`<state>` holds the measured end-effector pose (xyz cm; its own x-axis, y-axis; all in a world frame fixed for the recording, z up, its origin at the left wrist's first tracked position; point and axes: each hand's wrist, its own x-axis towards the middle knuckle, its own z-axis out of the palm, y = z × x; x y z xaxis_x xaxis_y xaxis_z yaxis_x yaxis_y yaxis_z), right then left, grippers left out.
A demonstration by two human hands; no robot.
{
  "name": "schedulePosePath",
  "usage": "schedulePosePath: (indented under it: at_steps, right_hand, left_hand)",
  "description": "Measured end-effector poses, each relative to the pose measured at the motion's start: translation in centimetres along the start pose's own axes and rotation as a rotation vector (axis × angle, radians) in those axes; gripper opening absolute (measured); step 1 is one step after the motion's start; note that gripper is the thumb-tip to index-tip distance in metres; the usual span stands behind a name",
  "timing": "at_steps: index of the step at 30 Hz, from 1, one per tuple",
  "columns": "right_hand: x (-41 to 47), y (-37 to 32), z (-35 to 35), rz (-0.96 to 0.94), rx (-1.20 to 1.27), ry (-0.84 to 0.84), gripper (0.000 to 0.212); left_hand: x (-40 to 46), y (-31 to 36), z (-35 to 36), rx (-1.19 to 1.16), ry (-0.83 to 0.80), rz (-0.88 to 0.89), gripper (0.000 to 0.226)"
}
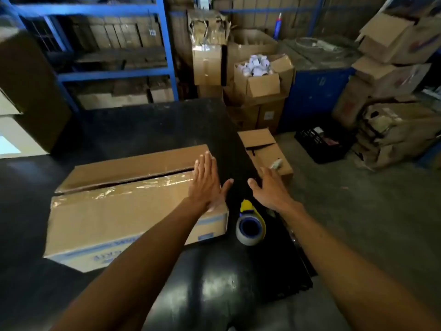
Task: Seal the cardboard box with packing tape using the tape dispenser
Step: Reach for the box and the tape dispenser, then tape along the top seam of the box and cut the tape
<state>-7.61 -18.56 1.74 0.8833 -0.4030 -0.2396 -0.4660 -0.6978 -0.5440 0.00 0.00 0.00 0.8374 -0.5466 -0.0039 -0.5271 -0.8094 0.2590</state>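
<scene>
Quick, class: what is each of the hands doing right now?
Left hand: open, flat on the cardboard box.
Right hand: open, holding nothing.

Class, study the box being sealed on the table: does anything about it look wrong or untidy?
Yes. On the cardboard box, the clear tape lies wrinkled along the near flap, and the centre seam beside it gapes open as a dark slit.

Both hands (207,185) (269,187) flat, fingers spread, arms outstretched
</scene>
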Motion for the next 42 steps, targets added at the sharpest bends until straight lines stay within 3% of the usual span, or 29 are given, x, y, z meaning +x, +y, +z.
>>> schedulePosePath:
  at_steps: [11, 17, 21, 27, 30, 34, 36, 39, 42]
  right_hand:
    - [1.7, 6.5, 9.7, 0.185, -0.194, -0.235, 0.073]
    - [2.9, 7.0, 10.6, 0.189, -0.244, -0.228, 0.05]
    - [2.9, 7.3, 9.1, 0.162, 0.034, -0.2, 0.03]
    - [1.6, 3.9, 4.2, 0.327, 0.721, -0.194, 0.029]
    - [0.9, 1.6, 1.7, 0.238, 0.877, -0.109, 0.033]
    - [-0.5, -3.0, -0.8, 0.068, 0.973, -0.005, 0.051]
    - [-1.2, -5.6, -1.8, -0.064, 0.873, 0.036, 0.05]
    - [-2.2, -9.7, -2.1, -0.257, 0.596, 0.051, 0.044]
    - [-3.4, -12.9, -0.8, -0.468, 0.395, 0.181, 0.053]
  left_hand:
    - [0.3, -1.1, 4.4, 0.104, 0.108, -0.017, 0.081]
    - [0.6, -1.3, 4.5, 0.133, 0.118, -0.012, 0.078]
    - [0.2, -1.3, 4.2, 0.129, 0.091, 0.008, 0.076]
    - [0.2, -1.6, 3.1, -0.024, 0.048, 0.04, 0.07]
    - [0.2, -2.2, 2.4, -0.19, -0.017, 0.041, 0.067]
    - [-0.8, -3.6, -2.1, -0.739, 0.012, -0.003, 0.049]
    - [-1.4, -4.5, -4.3, -1.034, 0.046, -0.136, 0.044]
    - [-1.4, -6.6, -7.4, -1.359, 0.04, -0.377, 0.054]
    - [-1.8, -9.5, -10.2, -1.653, -0.014, -0.539, 0.071]
